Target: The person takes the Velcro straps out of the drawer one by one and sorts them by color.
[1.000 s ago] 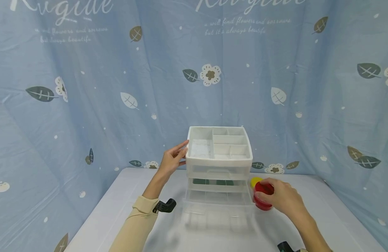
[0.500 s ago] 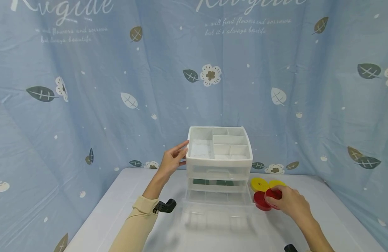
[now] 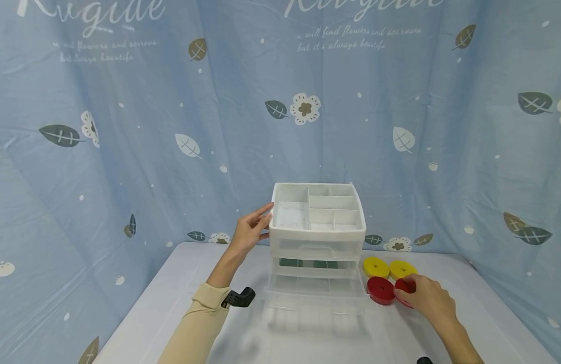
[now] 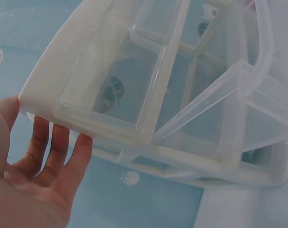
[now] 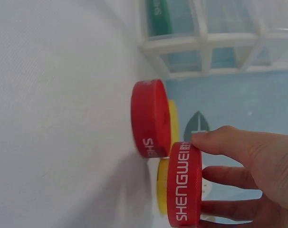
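Note:
My right hand (image 3: 429,299) pinches a red tape roll (image 5: 184,185), printed SHENGWEI, between thumb and fingers. A second red roll (image 3: 380,290) lies just left of it. Behind them sit two yellow rolls (image 3: 376,267), side by side. My left hand (image 3: 249,230) rests its fingers and thumb on the left side of a white drawer organizer (image 3: 317,234). The left wrist view shows its fingertips (image 4: 84,140) at the edge of the frame. The organizer's clear lower drawers stand pulled out by different amounts, the bottom one (image 3: 314,303) farthest.
The organizer's top tray (image 3: 289,215) is divided into several compartments. Green pieces (image 3: 326,264) show inside a lower drawer. A white table (image 3: 189,283) lies under everything, with a blue patterned curtain (image 3: 244,126) behind it.
My right hand has carried a red roll from above the other red roll rightward and down beside it, uncovering the second yellow roll. My left hand has stayed on the organizer.

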Demonstrator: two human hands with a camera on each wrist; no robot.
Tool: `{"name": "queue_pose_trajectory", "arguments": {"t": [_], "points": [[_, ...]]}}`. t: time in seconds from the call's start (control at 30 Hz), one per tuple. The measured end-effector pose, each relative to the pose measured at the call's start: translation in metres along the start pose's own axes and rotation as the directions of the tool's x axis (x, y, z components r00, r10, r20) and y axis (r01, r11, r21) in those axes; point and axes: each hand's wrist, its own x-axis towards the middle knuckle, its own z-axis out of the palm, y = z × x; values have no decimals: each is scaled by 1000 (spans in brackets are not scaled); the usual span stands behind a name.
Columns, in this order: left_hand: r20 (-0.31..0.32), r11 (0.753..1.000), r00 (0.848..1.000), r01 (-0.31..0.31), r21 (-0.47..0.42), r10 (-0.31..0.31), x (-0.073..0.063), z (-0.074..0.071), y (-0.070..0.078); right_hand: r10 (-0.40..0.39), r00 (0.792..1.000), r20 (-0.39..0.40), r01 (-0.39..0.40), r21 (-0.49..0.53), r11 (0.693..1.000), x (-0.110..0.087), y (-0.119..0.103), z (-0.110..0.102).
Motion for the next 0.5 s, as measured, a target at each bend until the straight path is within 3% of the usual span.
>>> {"name": "queue_pose_trajectory", "arguments": {"t": [0.5], "points": [[3,1000,1000,-16,2,16,-1,0,1,31,999,-16,-31,-52,998,7,13,13]]}}
